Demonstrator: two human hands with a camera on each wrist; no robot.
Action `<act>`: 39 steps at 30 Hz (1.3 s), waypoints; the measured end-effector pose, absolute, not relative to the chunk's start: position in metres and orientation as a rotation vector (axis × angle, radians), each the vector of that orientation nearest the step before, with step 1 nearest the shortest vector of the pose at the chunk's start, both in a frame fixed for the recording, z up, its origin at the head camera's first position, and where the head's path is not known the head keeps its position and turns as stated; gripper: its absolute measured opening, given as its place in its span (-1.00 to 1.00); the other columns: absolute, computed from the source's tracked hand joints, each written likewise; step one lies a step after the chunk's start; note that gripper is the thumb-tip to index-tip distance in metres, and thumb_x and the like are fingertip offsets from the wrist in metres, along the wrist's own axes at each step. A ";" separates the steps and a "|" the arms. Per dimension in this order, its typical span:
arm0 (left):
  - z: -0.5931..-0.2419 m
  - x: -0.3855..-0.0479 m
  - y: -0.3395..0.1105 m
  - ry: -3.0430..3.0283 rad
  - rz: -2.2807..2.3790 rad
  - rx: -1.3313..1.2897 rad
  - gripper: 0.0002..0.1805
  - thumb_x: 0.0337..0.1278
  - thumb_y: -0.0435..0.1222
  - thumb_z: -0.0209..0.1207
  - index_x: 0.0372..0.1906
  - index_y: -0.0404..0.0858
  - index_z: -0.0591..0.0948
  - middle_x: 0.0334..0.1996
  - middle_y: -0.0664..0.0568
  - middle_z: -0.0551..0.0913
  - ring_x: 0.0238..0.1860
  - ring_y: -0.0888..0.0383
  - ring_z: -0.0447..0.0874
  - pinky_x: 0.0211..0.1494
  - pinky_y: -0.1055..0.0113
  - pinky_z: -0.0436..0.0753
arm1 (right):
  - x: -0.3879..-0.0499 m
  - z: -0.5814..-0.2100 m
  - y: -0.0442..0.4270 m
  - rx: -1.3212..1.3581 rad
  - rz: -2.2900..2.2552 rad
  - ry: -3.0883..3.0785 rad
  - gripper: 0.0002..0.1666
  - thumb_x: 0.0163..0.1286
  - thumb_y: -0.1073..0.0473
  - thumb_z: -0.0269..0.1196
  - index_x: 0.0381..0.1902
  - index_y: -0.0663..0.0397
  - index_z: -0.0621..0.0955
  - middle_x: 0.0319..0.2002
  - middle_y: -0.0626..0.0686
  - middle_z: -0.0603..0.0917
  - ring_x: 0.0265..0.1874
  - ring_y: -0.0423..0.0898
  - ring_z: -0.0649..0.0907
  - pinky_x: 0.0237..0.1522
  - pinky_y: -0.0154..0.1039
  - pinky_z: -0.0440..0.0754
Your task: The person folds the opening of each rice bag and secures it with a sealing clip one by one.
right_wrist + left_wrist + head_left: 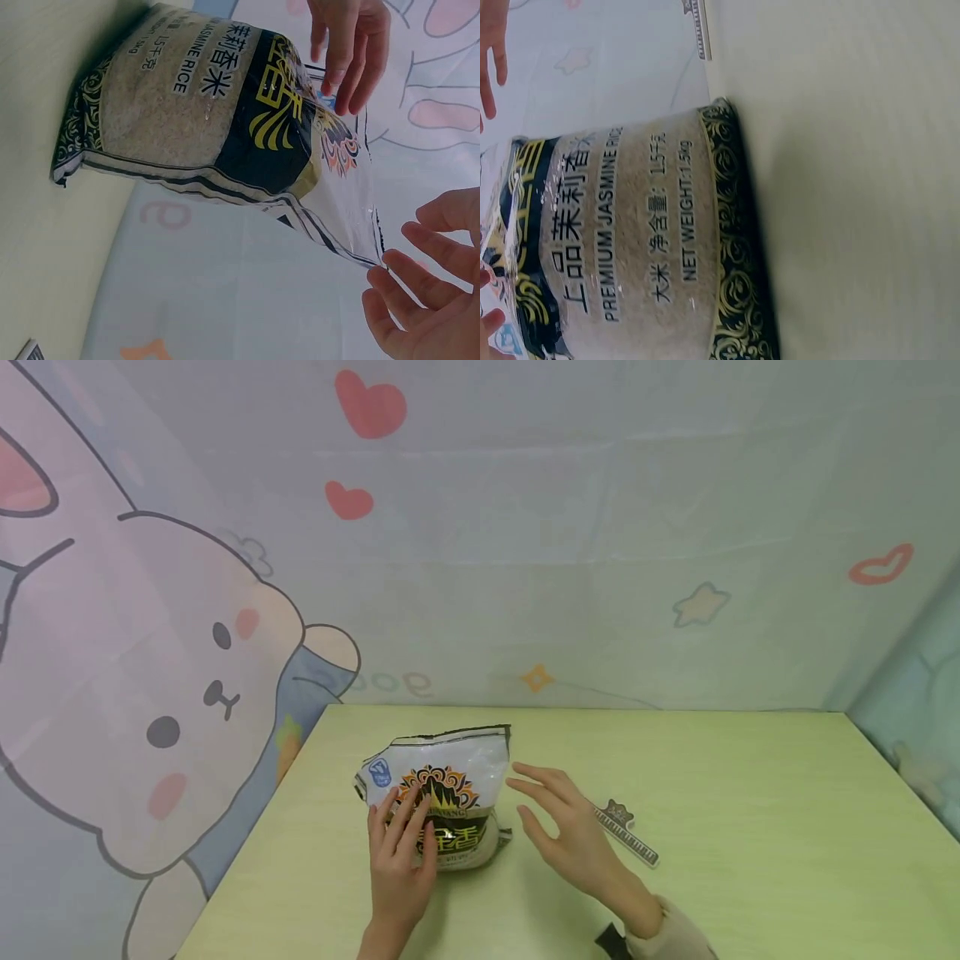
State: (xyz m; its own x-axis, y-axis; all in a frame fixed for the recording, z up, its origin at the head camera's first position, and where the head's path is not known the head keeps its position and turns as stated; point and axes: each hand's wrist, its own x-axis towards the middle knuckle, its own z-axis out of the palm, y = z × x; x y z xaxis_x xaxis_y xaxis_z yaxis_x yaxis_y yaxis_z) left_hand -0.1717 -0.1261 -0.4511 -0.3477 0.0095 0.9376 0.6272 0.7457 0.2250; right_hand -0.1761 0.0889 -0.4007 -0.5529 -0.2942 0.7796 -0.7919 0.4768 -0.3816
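Note:
A clear and white bag of jasmine rice (450, 814) stands on the table, its top flattened toward the back. My left hand (401, 868) lies with spread, extended fingers against the front of the bag. On the bag's right, my right hand (573, 835) is raised with fingers apart; in the right wrist view its fingertips (379, 266) are at the bag's upper corner, and whether they touch is hard to tell. The rice and printed label of the bag (645, 240) show in the left wrist view.
A small ruler (633, 842) with a dark bear-like figure lies on the table (750, 793) behind my right forearm. A curtain (525, 527) printed with a rabbit, hearts and stars hangs behind the table. A black object (613, 942) is by my right sleeve.

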 end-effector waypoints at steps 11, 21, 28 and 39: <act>-0.455 -0.175 -0.140 -1.769 -0.737 -0.438 -0.69 0.21 -0.29 -0.01 -0.08 -0.41 0.57 -0.06 -0.27 0.57 0.02 -0.20 0.44 0.33 0.15 0.17 | -0.182 -0.398 0.078 0.924 1.021 -2.069 -0.63 0.12 0.35 0.20 -0.05 0.15 0.55 0.06 0.14 0.51 0.03 -0.01 0.47 0.01 -0.20 0.49; -0.456 -0.177 -0.161 -1.722 -0.865 -0.311 -0.56 -0.16 -0.62 0.13 -0.02 -0.47 0.50 -0.05 -0.31 0.53 -0.02 0.00 0.48 0.15 0.58 0.35 | -0.188 -0.389 0.066 0.958 1.003 -2.048 -0.64 0.12 0.35 0.19 -0.07 0.14 0.56 0.05 0.13 0.52 0.04 -0.02 0.48 0.08 -0.22 0.47; -0.456 -0.180 -0.164 -1.690 -1.001 -0.151 -0.46 -0.25 -0.67 0.17 0.01 -0.55 0.34 -0.14 -0.33 0.42 -0.19 0.09 0.47 -0.17 0.42 0.38 | -0.194 -0.388 0.061 0.988 0.985 -2.029 -0.64 0.09 0.37 0.21 -0.09 0.14 0.57 0.03 0.11 0.54 0.03 -0.03 0.49 0.08 -0.22 0.47; -0.457 -0.191 -0.171 -1.716 -1.131 -0.046 -0.47 -0.16 -0.66 0.13 0.05 -0.54 0.31 -0.09 -0.32 0.45 -0.07 0.24 0.44 -0.18 0.34 0.39 | -0.207 -0.376 0.046 1.056 0.856 -1.971 -0.66 0.07 0.38 0.21 -0.12 0.14 0.58 0.01 0.11 0.56 0.02 -0.01 0.49 0.06 -0.13 0.46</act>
State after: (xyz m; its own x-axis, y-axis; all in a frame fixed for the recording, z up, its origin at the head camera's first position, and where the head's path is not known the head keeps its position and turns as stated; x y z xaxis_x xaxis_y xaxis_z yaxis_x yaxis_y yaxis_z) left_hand -0.1907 -0.1706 -0.4566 -0.4655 -0.4593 0.7565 0.5143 0.5553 0.6536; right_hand -0.2070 0.0464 -0.3761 -0.3963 -0.3864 0.8328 -0.8724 0.4410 -0.2106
